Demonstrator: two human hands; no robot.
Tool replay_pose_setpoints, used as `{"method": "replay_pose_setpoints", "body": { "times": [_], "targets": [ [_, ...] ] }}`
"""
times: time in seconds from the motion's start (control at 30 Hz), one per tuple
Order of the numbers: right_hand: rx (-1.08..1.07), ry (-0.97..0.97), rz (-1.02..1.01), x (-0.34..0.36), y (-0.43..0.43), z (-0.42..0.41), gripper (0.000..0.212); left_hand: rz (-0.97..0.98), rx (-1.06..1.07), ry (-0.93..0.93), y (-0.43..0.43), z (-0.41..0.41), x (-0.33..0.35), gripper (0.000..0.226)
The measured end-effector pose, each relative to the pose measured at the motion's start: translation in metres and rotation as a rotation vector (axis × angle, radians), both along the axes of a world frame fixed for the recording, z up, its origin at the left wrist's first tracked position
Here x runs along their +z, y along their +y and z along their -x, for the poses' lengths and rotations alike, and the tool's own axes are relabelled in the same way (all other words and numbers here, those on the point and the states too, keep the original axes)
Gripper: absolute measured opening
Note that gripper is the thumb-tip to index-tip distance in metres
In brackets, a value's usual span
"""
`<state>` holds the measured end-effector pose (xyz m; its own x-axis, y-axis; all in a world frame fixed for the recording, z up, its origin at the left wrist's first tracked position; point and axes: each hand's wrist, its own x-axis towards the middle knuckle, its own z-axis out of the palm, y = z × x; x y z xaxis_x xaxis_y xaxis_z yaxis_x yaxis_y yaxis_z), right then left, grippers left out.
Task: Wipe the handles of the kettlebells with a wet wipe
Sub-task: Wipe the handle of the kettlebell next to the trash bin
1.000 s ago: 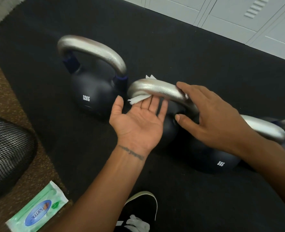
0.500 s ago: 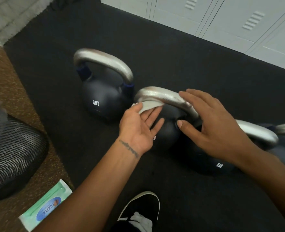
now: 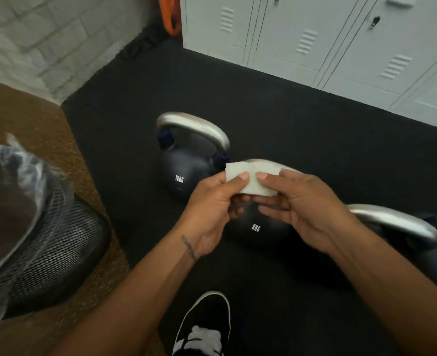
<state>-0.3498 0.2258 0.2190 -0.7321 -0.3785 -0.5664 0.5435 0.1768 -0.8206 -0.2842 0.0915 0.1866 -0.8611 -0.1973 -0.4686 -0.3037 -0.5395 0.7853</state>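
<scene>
So, both hands are clear of the weights, sharing one small folded white wet wipe. The left hand pinches its left end, thumb on top and fingers curled under. The right hand pinches the right end the same way. To me this looks like a refold or a flip to a fresh face, not a wiping stroke. The wipe is held in the air and I can't see it pressed on any metal.

Where it sits matters. It hangs right over the middle dark round 8KG kettlebell, whose handle is almost all hidden behind the wipe and fingers. Up and to the left is the dark round 12KG kettlebell with its curved silver metal handle, closer to the left hand. Down to the right is a third dark kettlebell with its own silver handle, closer to the right hand. The visible handles run roughly left to right, tipping down toward the right. So I'd guess a stroke wants to follow that line with the wipe wrapped across the bar.

Can't tell which handles are done. A black mesh bin with a clear liner sits near on the left, on the brown carpet.
</scene>
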Motion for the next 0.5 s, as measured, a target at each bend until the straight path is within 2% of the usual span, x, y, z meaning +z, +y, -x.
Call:
{"method": "replay_pose_setpoints", "body": {
  "times": [0.13, 0.27, 0.33, 0.37, 0.43, 0.5],
  "targets": [
    [-0.038, 0.102, -0.027, -0.009, -0.006, 0.019, 0.014, 0.123, 0.086, -0.030, -0.013, 0.016, -0.012, 0.010],
    [0.042, 0.152, -0.004, -0.017, -0.013, 0.032, 0.020, 0.136, 0.062, 0.024, -0.023, 0.028, -0.016, 0.013],
    [-0.004, 0.257, -0.054, -0.019, -0.021, 0.040, 0.014, 0.264, 0.086, 0.076, -0.031, 0.033, -0.018, 0.014],
    [-0.044, 0.331, -0.096, -0.020, -0.025, 0.047, 0.012, 0.424, 0.102, 0.100, -0.038, 0.036, -0.020, 0.016],
    [-0.107, 0.514, -0.225, -0.023, -0.031, 0.061, 0.009, 0.904, 0.113, 0.159, -0.055, 0.040, -0.028, 0.023],
    [-0.084, 0.738, -0.436, -0.023, -0.042, 0.071, 0.016, 1.365, 0.086, 0.247, -0.070, 0.044, -0.034, 0.033]
  ]
}}
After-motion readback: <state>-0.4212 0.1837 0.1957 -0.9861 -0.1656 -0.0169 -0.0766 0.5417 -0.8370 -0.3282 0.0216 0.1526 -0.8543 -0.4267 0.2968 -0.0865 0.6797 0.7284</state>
